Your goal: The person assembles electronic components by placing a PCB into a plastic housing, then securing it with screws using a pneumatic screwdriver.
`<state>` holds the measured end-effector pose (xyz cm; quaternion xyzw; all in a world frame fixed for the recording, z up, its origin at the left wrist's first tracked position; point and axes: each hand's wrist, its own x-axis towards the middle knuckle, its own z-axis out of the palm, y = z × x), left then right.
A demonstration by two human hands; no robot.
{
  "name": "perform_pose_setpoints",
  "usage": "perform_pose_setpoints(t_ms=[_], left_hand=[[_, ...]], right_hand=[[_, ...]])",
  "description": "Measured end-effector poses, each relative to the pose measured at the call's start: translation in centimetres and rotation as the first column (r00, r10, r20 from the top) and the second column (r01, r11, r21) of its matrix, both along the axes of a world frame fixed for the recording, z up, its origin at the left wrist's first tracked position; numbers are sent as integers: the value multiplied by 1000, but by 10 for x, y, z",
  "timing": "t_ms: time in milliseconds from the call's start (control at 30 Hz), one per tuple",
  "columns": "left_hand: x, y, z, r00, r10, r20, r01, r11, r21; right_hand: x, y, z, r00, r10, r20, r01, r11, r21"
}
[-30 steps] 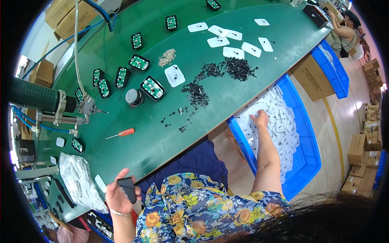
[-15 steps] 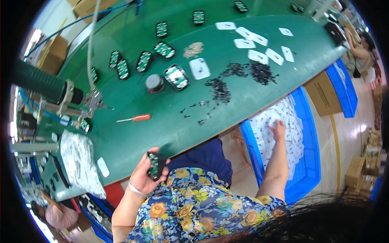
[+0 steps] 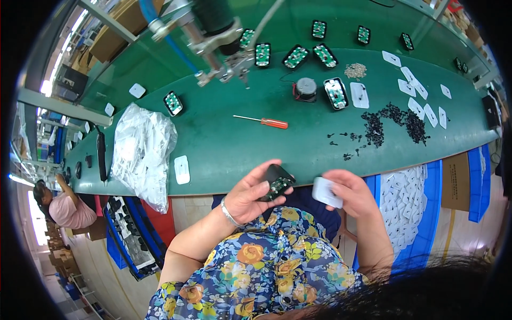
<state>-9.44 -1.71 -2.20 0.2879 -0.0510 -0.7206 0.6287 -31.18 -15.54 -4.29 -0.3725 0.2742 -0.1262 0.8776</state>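
Observation:
In front of my body, my left hand (image 3: pixel 249 195) grips a small black plastic case (image 3: pixel 278 180). A green circuit board shows inside the case, tilted toward me. My right hand (image 3: pixel 354 193) pinches a white rounded plastic cover (image 3: pixel 324 193) between thumb and fingers. Case and cover are a short gap apart, near the bench's front edge. On the bench beyond lies an orange-handled screwdriver (image 3: pixel 274 123). Another open case (image 3: pixel 336 93) with a circuit board sits by a round metal speaker-like part (image 3: pixel 306 88).
Piles of small black parts (image 3: pixel 375 128) and several white covers (image 3: pixel 416 109) lie right on the green bench (image 3: pixel 213 154). A blue bin (image 3: pixel 433 194) of covers stands below. A clear plastic bag (image 3: pixel 141 154) lies left. A mounted tool (image 3: pixel 213 42) hangs above; a person (image 3: pixel 69 205) sits far left.
My right hand has come out of the blue bin holding a white cover. Both hands are now closer together, and the view has swung to the left.

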Motion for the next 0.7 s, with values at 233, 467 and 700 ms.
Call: perform_pose_setpoints(t_ms=[233, 467, 700], left_hand=[[48, 31, 31, 140, 152, 978, 188, 966, -177], [69, 19, 35, -181, 277, 944, 431, 885, -177], [75, 15, 21, -240, 273, 931, 411, 898, -157]], right_hand=[[113, 14, 14, 930, 362, 60, -364, 931, 27], [155, 19, 14, 872, 490, 5, -486, 863, 140], [162, 19, 18, 870, 492, 7, -489, 863, 129]])
